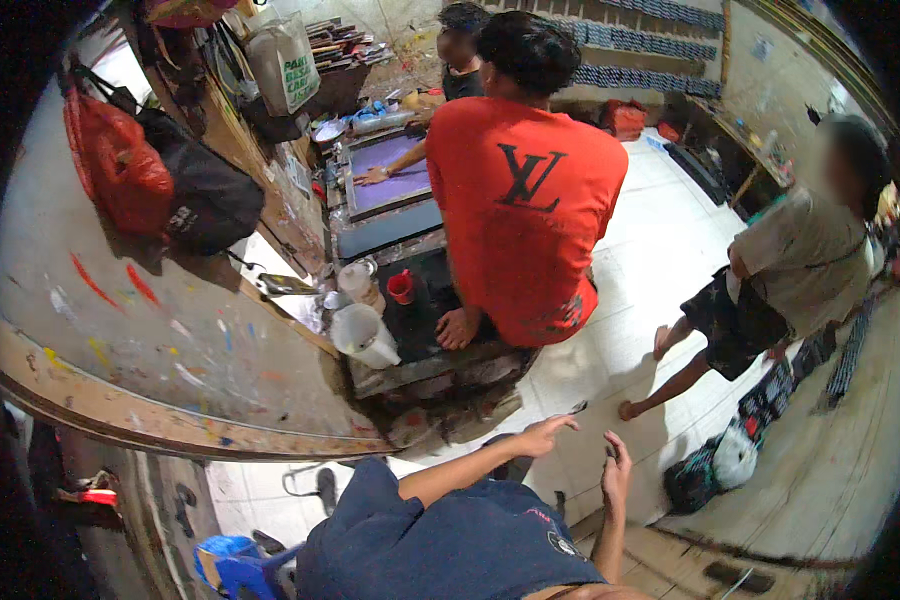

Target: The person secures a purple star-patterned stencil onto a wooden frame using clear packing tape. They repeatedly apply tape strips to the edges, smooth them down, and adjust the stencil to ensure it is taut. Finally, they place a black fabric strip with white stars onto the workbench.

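Note:
My left hand (544,437) is held out in front of my dark shorts, its fingers bent together. A small dark thing (578,408) shows at its fingertips, too small to name. To its right, my right hand (617,470) is raised with the fingers stretched up and the thumb apart. A dark spot shows near its thumb; I cannot tell what it is. Neither hand touches the other. Ahead, a person in a red shirt (525,190) sits at a workbench, one hand on a purple screen frame (375,165) and the other on the black bench edge.
A translucent pitcher (363,336) and a red cup (400,287) stand on the bench. Another person (805,240) is on the right near bundled dark cloth (695,480). On the left, a paint-marked partition (150,320) carries a black bag (205,185). A blue plastic bag (228,562) lies lower left.

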{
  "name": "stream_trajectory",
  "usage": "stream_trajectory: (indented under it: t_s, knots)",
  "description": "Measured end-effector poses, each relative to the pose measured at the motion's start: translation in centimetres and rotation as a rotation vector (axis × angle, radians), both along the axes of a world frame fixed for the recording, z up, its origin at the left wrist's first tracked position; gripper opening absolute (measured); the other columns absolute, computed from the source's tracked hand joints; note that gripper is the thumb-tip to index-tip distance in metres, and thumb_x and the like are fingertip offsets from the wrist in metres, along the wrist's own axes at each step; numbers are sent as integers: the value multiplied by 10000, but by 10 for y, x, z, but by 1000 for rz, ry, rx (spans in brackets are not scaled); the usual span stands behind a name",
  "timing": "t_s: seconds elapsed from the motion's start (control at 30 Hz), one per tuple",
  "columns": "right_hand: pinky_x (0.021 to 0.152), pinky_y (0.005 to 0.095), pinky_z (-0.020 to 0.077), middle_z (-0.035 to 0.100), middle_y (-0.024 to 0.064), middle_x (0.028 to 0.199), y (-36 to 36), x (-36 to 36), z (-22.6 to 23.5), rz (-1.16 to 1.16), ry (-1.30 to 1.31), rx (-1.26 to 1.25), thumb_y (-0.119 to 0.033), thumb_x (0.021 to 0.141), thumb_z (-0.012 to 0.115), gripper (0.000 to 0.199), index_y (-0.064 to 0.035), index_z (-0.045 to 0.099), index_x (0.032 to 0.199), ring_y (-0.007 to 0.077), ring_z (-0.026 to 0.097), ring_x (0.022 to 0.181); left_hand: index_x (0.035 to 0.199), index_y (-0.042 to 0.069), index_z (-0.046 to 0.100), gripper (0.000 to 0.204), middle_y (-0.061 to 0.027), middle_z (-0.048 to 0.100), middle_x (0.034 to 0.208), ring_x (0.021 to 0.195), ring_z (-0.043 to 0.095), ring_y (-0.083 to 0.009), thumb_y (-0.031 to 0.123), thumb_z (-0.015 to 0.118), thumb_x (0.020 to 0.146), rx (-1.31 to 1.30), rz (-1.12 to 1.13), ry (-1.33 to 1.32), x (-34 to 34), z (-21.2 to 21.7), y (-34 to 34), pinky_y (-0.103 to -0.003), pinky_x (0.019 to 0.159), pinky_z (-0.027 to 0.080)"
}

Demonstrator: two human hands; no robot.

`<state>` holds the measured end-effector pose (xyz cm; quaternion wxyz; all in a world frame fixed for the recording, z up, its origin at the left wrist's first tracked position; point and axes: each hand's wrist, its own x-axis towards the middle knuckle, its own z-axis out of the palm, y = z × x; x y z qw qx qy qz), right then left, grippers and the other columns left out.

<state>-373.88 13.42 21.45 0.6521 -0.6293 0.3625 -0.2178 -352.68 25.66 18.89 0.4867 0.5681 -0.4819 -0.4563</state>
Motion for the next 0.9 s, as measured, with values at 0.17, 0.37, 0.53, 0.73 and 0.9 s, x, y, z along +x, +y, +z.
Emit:
stream_trajectory:
  t_s: [0.17,0.37,0.53,0.73,0.9]
  knots:
    - [1158,452,288,360,152,1554,-138,67,-18,320,-991,817,-522,1022,356,668,-40,365,1484,288,340,1440,1451,54,413,571,-218,362,1520,1469,248,-379,211,499,909,-394,169,-245,-62,40,-202,-507,1180,206]
    - [1223,439,116,184,123,1638,-285,69,53,-129,-773,691,-663,996,247,831,-72,167,1574,287,178,1507,1437,20,411,512,-254,297,1549,1454,242,-456,302,445,1010,-448,135,-573,-45,21,-413,-623,1147,212]
    - [1237,424,49,130,121,1649,-410,68,57,-147,-843,628,-609,1027,180,789,-56,85,1581,254,111,1520,1428,-18,377,515,-212,321,1545,1447,283,-392,317,407,1039,-253,323,-444,-63,-24,-571,-553,1162,251]
    - [1234,460,70,181,145,1633,-646,32,15,-477,-576,486,-621,1023,193,767,-82,181,1567,297,187,1502,1510,-50,240,566,-242,188,1598,1482,151,-417,290,295,1061,-121,244,-228,-163,23,-726,-433,1226,129]
    - [1225,469,131,234,182,1609,-788,36,80,-352,-525,895,-660,1004,211,800,-75,268,1547,303,196,1501,1539,-7,222,599,-213,163,1617,1503,112,-377,357,271,1066,-49,108,-545,-116,51,-882,-433,1231,109]
